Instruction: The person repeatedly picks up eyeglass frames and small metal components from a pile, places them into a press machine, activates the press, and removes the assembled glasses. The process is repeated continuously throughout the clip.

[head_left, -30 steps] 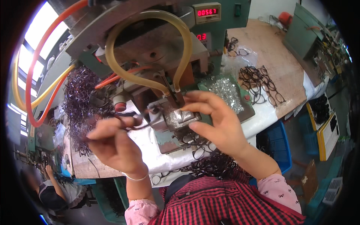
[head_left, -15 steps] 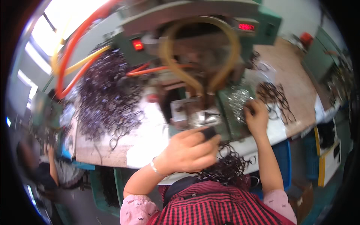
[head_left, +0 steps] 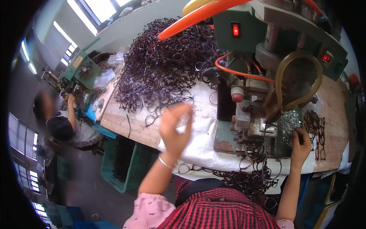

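My left hand [head_left: 174,131], blurred by motion, reaches over the table at the near edge of a large heap of dark eyeglass frames [head_left: 164,57]. Its thumb stands apart from the curled fingers, and nothing shows between them. My right hand [head_left: 302,147] is at a pile of small shiny metal pieces [head_left: 290,123] beside the press. Thumb and fingertips there are pinched together; anything between them is too small to make out. Close to the press's metal fixture [head_left: 268,126], a dark eyeglass frame [head_left: 271,168] stands roughly on end, apart from both hands.
The green press [head_left: 244,34] carries orange and yellowish hoses and a red knob [head_left: 237,94]. More eyeglass frames [head_left: 240,178] lie at the table's front edge and others [head_left: 314,128] at right. A green crate [head_left: 126,168] stands below; another person [head_left: 61,126] works at far left.
The view has swung left. My left hand has moved from in front of the press out to the frame heap on the left. My right hand remains at the metal pieces.
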`<state>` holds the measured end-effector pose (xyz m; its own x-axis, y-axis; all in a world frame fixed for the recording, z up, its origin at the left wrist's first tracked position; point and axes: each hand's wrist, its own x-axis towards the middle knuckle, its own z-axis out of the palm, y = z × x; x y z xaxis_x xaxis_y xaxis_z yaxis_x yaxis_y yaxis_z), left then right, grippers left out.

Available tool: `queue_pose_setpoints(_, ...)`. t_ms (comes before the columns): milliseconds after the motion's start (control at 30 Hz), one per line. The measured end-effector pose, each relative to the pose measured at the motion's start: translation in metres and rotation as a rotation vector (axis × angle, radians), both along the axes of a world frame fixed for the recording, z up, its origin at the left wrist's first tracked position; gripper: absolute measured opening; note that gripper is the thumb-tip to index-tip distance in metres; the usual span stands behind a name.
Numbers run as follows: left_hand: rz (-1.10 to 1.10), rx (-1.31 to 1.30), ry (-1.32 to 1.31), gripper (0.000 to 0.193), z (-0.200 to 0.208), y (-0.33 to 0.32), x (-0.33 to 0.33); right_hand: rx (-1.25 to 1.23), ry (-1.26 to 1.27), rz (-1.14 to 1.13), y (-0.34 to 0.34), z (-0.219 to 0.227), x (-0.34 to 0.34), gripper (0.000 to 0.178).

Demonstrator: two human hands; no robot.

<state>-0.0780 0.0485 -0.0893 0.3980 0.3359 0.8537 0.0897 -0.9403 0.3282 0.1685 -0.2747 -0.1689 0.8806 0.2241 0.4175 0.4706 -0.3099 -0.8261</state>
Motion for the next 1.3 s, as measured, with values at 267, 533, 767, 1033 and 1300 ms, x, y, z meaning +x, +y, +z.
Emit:
queue_pose_setpoints(267,0.601,0.164,0.836,0.015,-0.081,0.143,0.04,-0.024,0.028,0.078,0.04,0.032,-0.008,0.012)
queue_pose_setpoints(533,-0.144,-0.643,0.045,0.005,-0.107,0.077,0.022,0.131,0.176,0.048,-0.037,0.035,-0.033,0.012)
queue_pose_setpoints(767,-0.139,-1.548,-0.121,0.015,-0.115,0.121,0.022,0.042,0.185,0.438,0.071,0.11,-0.038,0.018)
queue_pose_setpoints(1033,-0.628,-1.079,-0.463,0.007,-0.001,-0.012,0.03,0.362,0.373,0.462,0.088,0.105,-0.052,0.053)
queue_pose_setpoints(1300,-0.716,-0.565,-0.531,0.007,0.085,-0.061,0.087,0.595,0.659,0.514,0.102,0.115,-0.074,0.056)
